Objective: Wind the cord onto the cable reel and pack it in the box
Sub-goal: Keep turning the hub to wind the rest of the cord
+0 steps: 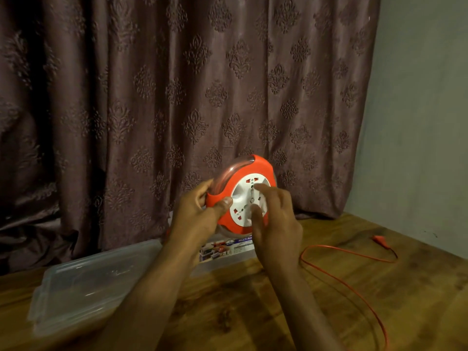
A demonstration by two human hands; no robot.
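I hold an orange cable reel [236,181] with a white socket face upright above the table. My left hand [200,219] grips its left rim, thumb on the front. My right hand [274,224] rests on the white face, with thumb and fingers pinching the centre knob. The orange cord [354,290] runs from under my right forearm across the table in a loose loop, ending in an orange plug [379,238] at the right. A clear plastic box [228,252] with a printed label stands behind my hands, partly hidden by them.
A clear plastic lid [83,282] lies flat at the left on the wooden table [253,312]. A brown patterned curtain [177,84] hangs right behind the table, and a plain wall [425,122] closes the right side.
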